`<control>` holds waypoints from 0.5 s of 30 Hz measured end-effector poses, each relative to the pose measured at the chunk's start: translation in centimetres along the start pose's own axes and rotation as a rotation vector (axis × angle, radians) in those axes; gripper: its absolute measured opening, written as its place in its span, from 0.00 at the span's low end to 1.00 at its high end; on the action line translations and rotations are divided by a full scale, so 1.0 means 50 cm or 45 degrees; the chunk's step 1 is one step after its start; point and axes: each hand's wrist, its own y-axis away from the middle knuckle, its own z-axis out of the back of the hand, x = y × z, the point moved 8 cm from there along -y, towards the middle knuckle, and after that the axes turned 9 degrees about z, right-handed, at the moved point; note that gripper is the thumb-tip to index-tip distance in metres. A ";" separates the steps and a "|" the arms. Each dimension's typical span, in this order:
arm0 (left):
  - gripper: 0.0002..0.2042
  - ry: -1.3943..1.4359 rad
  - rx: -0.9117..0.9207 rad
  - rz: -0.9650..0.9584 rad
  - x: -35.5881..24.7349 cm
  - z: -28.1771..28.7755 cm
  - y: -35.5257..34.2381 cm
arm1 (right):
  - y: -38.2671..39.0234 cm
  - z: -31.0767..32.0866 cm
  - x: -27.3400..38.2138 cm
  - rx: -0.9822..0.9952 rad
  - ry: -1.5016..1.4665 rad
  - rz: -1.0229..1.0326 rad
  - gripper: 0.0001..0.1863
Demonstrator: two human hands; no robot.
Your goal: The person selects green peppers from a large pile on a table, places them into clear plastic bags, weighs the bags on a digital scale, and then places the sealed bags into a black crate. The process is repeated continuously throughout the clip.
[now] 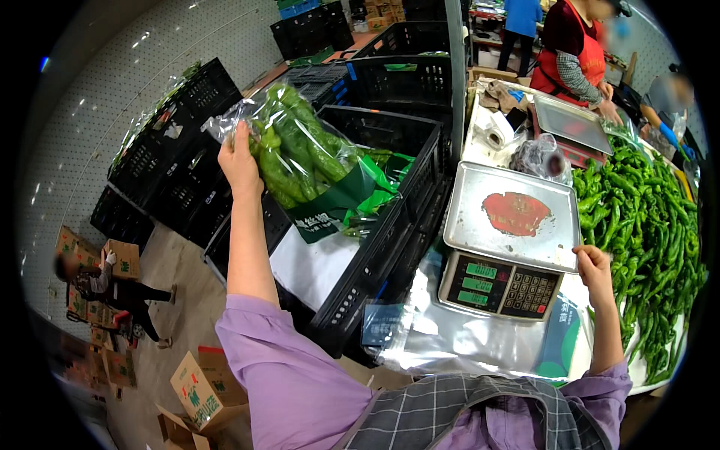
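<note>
My left hand (238, 160) grips the gathered top of a clear-and-green bag of green peppers (304, 154), raised over a black crate (382, 225) with a white sheet and more green bags inside. My right hand (594, 266) pinches the right edge of the steel pan (510, 240) of a digital scale (495, 289); the pan carries only a worn red patch. Flat plastic bags (405, 337) lie under and beside the scale. A heap of loose green peppers (645, 217) spreads to the right of it.
Stacked black crates (172, 142) fill the back left. A second scale (566, 127) and a white roll (495, 133) sit behind mine. A worker in a red apron (570, 67) and others stand at back right. At left, a person (120, 292) carries a carton; cardboard boxes (199, 386) lie low.
</note>
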 end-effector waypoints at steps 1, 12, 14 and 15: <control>0.12 0.032 -0.009 0.078 0.046 0.034 -0.025 | 0.005 -0.005 0.005 -0.011 -0.009 -0.031 0.09; 0.24 0.645 -0.149 1.180 0.661 0.240 0.116 | 0.033 -0.015 -0.017 -0.108 -0.021 -0.138 0.09; 0.27 0.315 -0.361 1.248 0.687 0.262 0.205 | 0.042 -0.006 -0.022 -0.134 -0.002 -0.153 0.09; 0.28 0.092 -0.453 1.342 0.717 0.290 0.232 | 0.045 0.001 -0.023 -0.162 0.012 -0.155 0.09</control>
